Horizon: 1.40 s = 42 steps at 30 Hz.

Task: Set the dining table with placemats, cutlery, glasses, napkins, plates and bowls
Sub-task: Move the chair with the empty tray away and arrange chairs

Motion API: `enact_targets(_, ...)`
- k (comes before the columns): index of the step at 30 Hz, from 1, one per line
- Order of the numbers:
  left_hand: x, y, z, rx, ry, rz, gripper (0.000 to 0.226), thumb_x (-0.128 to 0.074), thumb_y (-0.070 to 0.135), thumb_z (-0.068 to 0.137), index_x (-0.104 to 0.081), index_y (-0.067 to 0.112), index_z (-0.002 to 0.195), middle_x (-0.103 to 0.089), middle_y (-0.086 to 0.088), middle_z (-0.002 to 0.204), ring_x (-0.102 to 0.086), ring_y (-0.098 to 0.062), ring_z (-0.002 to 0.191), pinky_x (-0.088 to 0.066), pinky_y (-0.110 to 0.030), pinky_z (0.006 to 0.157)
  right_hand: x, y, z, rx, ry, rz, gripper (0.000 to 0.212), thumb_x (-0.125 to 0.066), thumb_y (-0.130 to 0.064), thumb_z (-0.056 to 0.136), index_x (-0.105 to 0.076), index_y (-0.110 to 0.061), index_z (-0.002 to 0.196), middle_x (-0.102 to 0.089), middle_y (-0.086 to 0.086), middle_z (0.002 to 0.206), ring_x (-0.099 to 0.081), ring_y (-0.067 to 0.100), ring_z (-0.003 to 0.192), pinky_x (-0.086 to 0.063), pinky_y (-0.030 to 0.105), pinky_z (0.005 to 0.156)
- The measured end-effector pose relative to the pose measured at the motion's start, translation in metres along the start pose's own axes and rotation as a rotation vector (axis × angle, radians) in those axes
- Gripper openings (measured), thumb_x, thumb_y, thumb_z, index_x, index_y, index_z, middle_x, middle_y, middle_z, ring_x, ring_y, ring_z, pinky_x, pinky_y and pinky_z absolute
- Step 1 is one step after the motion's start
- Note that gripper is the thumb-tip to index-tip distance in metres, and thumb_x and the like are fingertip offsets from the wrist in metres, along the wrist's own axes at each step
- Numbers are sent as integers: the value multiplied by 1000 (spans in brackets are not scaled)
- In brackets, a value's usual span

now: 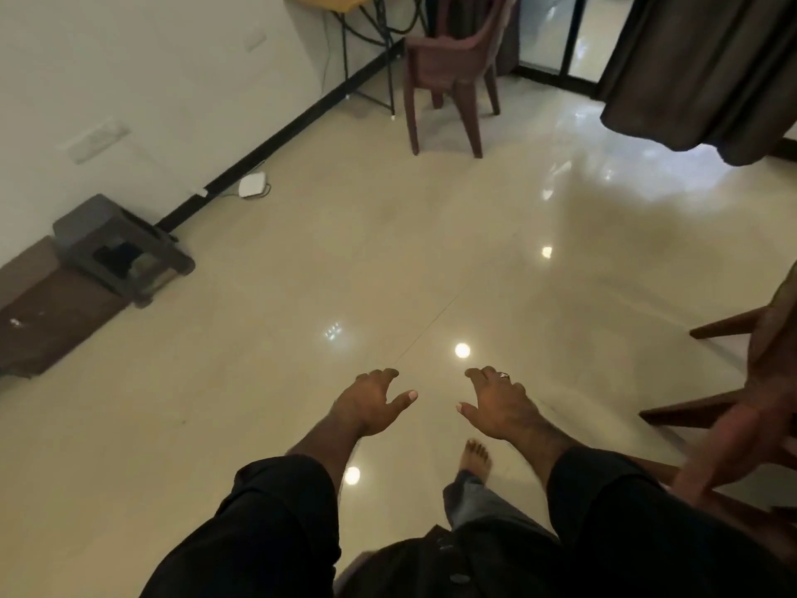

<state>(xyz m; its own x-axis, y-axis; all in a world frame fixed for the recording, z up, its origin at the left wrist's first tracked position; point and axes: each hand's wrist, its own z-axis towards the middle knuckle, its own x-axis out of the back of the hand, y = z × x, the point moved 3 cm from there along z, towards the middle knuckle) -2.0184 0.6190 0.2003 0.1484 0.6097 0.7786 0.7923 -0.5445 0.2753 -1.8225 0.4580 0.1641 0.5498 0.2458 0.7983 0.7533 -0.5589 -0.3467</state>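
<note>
Progress-wise, honestly, nothing from this view told you how much of the table was set, because no dining table, placemats, cutlery, glasses, napkins, plates or bowls were anywhere in shot. So I couldn't say where the task's things were, or what was done and what was left.

Going left to right: a dark wooden stool (123, 248) sat by the wall at the far left, with a small white box (252, 185) on the floor (302, 295) a bit further along the skirting. Up top in the middle stood a brown plastic chair (448, 66) next to a metal-framed stand.

Your left hand (371, 403) was out in front, fingers loosely curled and a little apart, thumb sticking out, holding nothing. Your right hand (500, 403) mirrored it just beside, ring on one finger, also holding nothing. One bare foot (476, 459) showed below them, so my guess is you were walking somewhere.

Over on the right was a wooden chair frame (733, 407), blurred, and a dark curtain (711, 71) above it.

My read: you were between trips, either fetching stuff or heading back.
</note>
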Motion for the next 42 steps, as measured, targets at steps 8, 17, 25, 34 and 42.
enact_targets(8,105,65,164,-120,-58,94,85,-37,82,96,-36,27,161,-44,-2,163,-39,-24,150,-40,-49,119,112,62,105,-135,70,39,72,-54,-61,97,-32,-25,155,-46,4,149,-50,28,131,-44,46,103)
enact_targets(17,198,191,393,-398,-88,163,86,-38,82,96,-36,26,161,-45,-3,163,-42,-25,148,-42,-48,117,210,168,224,-408,121,123,75,-55,-60,96,-31,-24,157,-43,6,152,-48,29,134,-43,49,107)
enact_targets(25,251,337,534,-639,-225,311,82,-40,79,97,-38,27,160,-48,-3,161,-42,-26,148,-42,-51,116,303,239,286,-619,228,262,75,-54,-57,98,-28,-23,159,-40,8,154,-47,31,134,-44,50,107)
enact_targets(34,269,526,663,-719,-262,449,78,-40,76,99,-38,26,160,-47,-2,161,-42,-24,148,-42,-48,116,385,406,344,-749,260,351,78,-54,-56,98,-23,-23,161,-35,7,159,-45,30,138,-41,48,110)
enact_targets(42,275,720,740,-826,-263,494,78,-40,75,100,-38,25,160,-49,-6,160,-44,-28,147,-41,-45,117,493,570,346,-894,337,269,74,-53,-56,95,-30,-21,157,-43,8,151,-48,32,133,-42,49,103)
